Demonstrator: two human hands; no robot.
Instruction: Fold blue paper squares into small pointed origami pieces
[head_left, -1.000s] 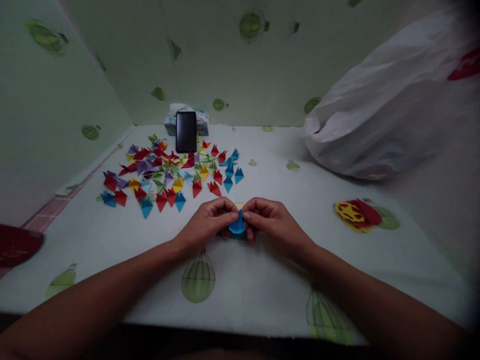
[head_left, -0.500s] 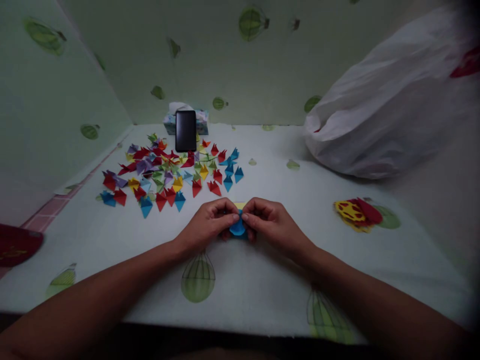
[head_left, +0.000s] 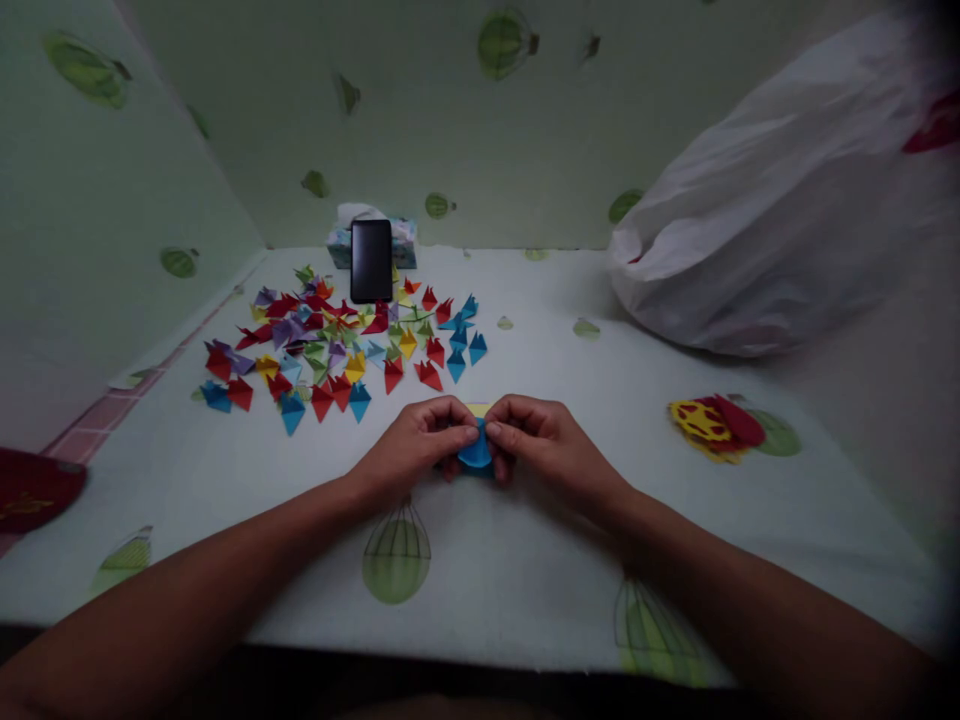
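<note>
Just below the frame's centre, your left hand (head_left: 416,437) and right hand (head_left: 553,447) pinch blue paper (head_left: 474,453) between their fingers. Folded paper pieces (head_left: 340,391) lie left of centre, a white bag (head_left: 735,230) at upper right.

Paper (head_left: 474,454) between the hands (head_left: 420,438); folded pieces (head_left: 337,356) beyond left, before a phone (head_left: 371,262) seemingly against a tissue box (head_left: 406,244).

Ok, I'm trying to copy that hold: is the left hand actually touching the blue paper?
Touching. The head view shows the left hand with its thumb tip against the narrow upper part of the blue paper, no gap between.
</note>
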